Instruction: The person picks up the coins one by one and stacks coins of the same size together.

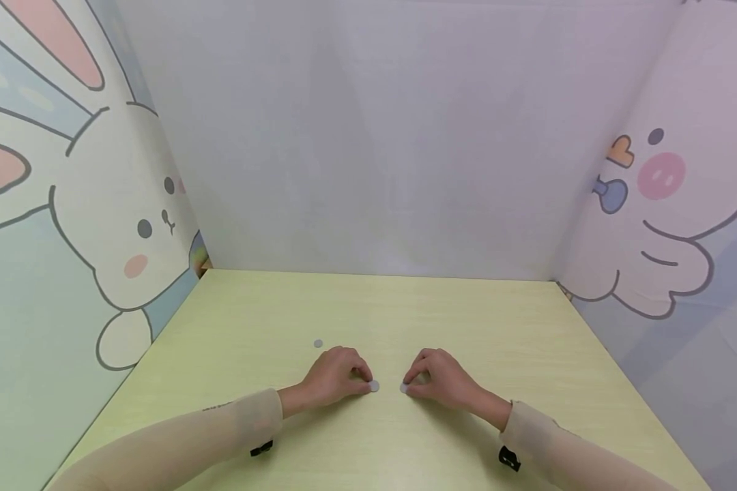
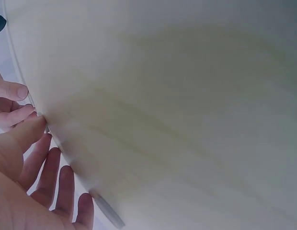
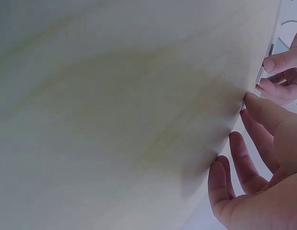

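Coins (image 1: 374, 387) lie touching fingers (image 1: 364, 376) of both hands

The disc (image 1: 403, 388) under the right hand (image 1: 440, 382) is mostly hidden by fingertips. Both wrist views are blurred. The far disc (image 1: 318, 344) is too small to identify.

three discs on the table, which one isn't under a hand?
The far-left disc, lying alone beyond the left hand. The other two sit at the fingertips: one by the left, one by the right hand.
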Action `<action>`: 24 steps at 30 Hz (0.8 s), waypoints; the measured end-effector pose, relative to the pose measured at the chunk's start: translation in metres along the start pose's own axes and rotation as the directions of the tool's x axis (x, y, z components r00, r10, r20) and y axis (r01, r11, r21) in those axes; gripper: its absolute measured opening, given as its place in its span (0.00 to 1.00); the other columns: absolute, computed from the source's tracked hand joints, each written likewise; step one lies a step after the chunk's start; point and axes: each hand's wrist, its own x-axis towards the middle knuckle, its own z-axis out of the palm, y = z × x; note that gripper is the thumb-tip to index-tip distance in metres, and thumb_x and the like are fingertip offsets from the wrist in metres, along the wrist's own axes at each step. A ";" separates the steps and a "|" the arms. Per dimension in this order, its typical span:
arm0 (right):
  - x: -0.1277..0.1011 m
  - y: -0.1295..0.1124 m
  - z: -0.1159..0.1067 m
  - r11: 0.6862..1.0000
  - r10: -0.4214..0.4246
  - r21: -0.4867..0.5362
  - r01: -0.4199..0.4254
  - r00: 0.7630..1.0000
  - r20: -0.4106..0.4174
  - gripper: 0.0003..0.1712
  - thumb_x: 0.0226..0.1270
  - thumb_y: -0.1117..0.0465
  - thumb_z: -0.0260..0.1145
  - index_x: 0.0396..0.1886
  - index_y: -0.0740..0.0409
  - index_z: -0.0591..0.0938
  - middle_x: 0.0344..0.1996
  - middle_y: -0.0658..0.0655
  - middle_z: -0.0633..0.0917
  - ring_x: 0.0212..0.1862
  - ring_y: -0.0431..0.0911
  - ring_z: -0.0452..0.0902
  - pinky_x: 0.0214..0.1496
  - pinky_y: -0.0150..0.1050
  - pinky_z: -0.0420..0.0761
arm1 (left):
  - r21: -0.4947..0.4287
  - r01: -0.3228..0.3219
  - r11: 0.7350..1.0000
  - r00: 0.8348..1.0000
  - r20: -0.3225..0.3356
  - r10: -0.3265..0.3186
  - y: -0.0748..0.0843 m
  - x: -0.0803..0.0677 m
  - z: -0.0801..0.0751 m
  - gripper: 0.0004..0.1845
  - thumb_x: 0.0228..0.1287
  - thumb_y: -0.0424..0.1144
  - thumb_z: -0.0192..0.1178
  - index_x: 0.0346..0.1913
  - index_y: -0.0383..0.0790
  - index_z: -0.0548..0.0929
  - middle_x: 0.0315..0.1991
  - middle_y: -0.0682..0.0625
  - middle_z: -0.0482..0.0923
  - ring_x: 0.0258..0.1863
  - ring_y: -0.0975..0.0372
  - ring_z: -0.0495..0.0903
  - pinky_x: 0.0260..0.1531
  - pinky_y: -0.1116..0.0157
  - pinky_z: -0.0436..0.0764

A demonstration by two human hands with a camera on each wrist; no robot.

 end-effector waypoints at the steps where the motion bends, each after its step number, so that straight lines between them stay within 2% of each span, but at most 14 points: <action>1: 0.000 0.000 0.000 1.000 0.004 0.001 -0.004 1.000 0.001 0.03 0.62 0.58 0.83 0.32 0.46 0.95 0.34 0.40 0.86 0.41 0.40 0.80 0.46 0.37 0.79 | -0.001 0.001 1.000 1.000 0.001 -0.001 0.000 0.000 0.000 0.04 0.63 0.44 0.79 0.36 0.50 0.95 0.33 0.65 0.87 0.37 0.67 0.80 0.43 0.66 0.76; 24: -0.001 -0.003 0.000 1.000 0.002 0.015 -0.002 1.000 -0.001 0.03 0.62 0.59 0.83 0.32 0.45 0.94 0.35 0.41 0.86 0.41 0.41 0.80 0.45 0.36 0.78 | 0.004 -0.005 1.000 1.000 0.004 0.005 -0.004 -0.001 0.000 0.04 0.62 0.45 0.79 0.36 0.52 0.95 0.32 0.68 0.85 0.36 0.68 0.79 0.43 0.66 0.76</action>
